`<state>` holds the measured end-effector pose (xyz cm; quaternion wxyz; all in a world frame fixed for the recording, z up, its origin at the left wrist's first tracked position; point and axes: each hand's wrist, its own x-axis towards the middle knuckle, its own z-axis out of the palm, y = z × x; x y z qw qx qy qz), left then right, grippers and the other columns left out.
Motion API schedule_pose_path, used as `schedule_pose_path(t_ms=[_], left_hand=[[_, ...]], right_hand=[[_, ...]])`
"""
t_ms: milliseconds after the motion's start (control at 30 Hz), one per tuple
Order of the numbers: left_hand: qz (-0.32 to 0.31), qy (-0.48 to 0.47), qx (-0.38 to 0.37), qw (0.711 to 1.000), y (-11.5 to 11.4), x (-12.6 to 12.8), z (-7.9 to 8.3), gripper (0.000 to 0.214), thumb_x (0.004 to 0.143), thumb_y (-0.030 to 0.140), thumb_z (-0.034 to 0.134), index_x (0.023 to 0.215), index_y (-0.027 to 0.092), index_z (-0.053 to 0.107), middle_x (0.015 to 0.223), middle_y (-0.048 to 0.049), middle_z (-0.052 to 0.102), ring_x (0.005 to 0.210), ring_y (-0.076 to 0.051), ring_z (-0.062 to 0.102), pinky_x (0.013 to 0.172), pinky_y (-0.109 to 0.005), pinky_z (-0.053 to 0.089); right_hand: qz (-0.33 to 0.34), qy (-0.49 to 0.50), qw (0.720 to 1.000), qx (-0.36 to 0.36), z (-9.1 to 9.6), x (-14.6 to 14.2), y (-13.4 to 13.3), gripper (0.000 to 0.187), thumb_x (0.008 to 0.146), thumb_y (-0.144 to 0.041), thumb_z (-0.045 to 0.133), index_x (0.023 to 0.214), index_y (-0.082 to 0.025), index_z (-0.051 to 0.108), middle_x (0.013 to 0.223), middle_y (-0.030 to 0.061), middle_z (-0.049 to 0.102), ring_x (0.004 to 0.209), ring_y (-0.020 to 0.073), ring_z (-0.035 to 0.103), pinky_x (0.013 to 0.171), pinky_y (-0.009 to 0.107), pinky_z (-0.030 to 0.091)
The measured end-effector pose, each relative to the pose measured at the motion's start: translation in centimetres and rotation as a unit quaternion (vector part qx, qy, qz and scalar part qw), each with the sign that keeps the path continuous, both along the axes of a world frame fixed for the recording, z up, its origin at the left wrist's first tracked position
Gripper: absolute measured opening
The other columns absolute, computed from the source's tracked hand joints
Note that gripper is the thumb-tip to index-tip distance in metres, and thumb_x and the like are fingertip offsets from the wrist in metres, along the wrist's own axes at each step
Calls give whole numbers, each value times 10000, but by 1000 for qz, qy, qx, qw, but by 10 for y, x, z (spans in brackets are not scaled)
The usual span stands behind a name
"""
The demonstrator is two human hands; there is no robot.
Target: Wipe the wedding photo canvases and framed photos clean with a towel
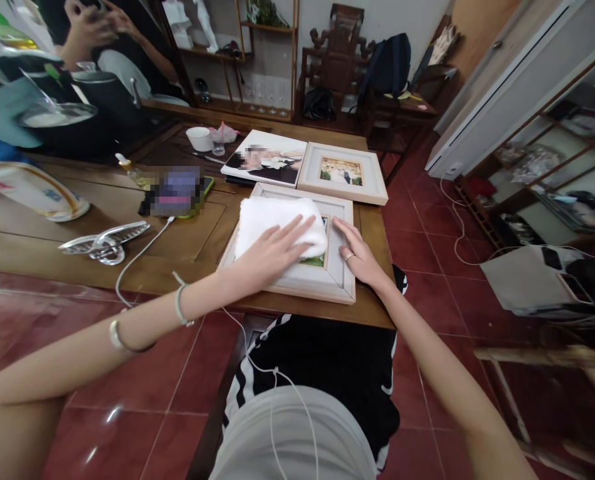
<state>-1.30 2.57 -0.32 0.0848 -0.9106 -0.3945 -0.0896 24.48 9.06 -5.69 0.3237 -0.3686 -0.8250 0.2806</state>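
A white-framed picture (338, 280) lies flat at the near right corner of the wooden table (127, 220). A folded white cloth (272, 217) covers most of its glass. My left hand (272, 250) lies flat on the cloth, fingers stretched out and pressing down. Resting on the frame's right border is my right hand (360, 257), open, with a ring on one finger.
Two more framed pictures (343, 173) (264, 159) lie further back. A phone (177, 193) with a white cable, a metal hair clip (104, 243), a small bottle (132, 172) and a white cup (200, 138) sit on the table. Another person sits at far left. A bag (537, 280) lies on the red tile floor.
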Motion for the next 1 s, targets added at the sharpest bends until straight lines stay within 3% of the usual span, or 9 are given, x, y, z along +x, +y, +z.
schedule_pose_path(t_ms=[133,233,300,433,567,667,733,867,1000], left_hand=[[76,-13,5,997,41,3,3,521,795,-38,532,1259,179,624,1641,-145,114,1487,-440,109,1104,-652,325],[74,30,16,997,57,3,1,431,796,-37,491,1137,130,694,1629,-159,177,1481,-436,172,1100,-638,339],[55,46,18,997,57,6,-1,463,812,-37,459,1180,139,680,1627,-147,201,1478,-403,220,1098,-608,360],[7,84,-25,996,33,23,1,553,828,-42,458,1315,179,604,1613,-127,261,1462,-365,288,1094,-575,388],[-47,106,-53,992,-16,34,9,438,855,-2,492,1203,187,678,1585,-92,343,1423,-347,377,1072,-512,448],[-84,74,-64,992,-57,19,13,309,833,57,583,1047,228,726,1576,-28,369,1417,-309,398,1135,-460,401],[-97,54,-85,990,-76,-3,16,379,765,16,606,1041,252,714,1579,8,363,1428,-271,387,1173,-407,364],[-17,-6,-83,996,-82,-53,34,622,722,-90,427,1191,267,631,1598,38,319,1336,-168,510,1093,-290,455],[105,-54,-9,993,-65,-82,52,464,819,-37,360,1140,167,627,1623,-45,256,1398,-272,428,1112,-471,442]], right_hand=[[-4,1,1000,-2,0,0,0,633,874,-195,440,1492,-310,363,1585,13,355,1485,261,274,1237,548,178],[-8,0,1000,-4,0,0,1,632,869,-194,436,1490,-296,372,1583,26,356,1485,263,273,1240,543,177],[-11,2,1000,-6,0,-1,1,632,865,-195,440,1486,-297,378,1580,26,362,1487,265,271,1240,545,172],[-21,11,1000,-6,1,-1,0,650,846,-197,473,1481,-299,375,1576,21,371,1478,269,292,1238,543,185],[-32,28,999,-5,1,0,-1,670,835,-184,479,1488,-272,360,1597,32,335,1486,250,281,1244,510,182],[-33,29,999,-13,2,-1,-2,663,846,-182,468,1493,-275,352,1607,28,317,1496,234,262,1248,508,162],[-39,31,999,-21,2,-1,-2,664,850,-185,472,1494,-286,351,1610,24,309,1498,236,257,1248,514,155],[-58,38,997,-21,2,-2,-2,674,845,-192,490,1498,-280,347,1622,34,279,1505,249,241,1248,520,147],[-85,44,995,-15,0,-1,-2,750,832,-218,542,1529,-278,272,1648,48,200,1520,266,190,1243,540,143]])
